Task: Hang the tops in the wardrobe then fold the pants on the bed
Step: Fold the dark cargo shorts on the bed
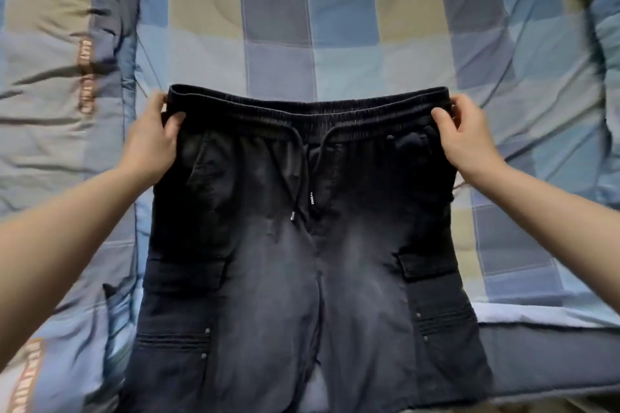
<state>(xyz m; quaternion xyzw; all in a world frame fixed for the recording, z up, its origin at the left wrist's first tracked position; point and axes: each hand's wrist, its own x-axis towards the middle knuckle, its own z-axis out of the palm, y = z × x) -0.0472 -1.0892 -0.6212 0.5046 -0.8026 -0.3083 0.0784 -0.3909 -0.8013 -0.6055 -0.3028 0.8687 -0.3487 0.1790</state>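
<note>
From the head view we look down on a bed [352, 27] covered by a checked quilt of blue, grey and pale yellow squares, rumpled at the left and right sides; a plain blue sheet [550, 342] shows at the near right. We count one pair of dark pants [302, 278], spread front-up across the quilt, waistband far, legs running off the near edge, with two drawstring ends and two flap pockets. Our left hand [152, 141] pinches the waistband's left corner, thumb on top; our right hand [464, 134] pinches the right corner likewise.
</note>
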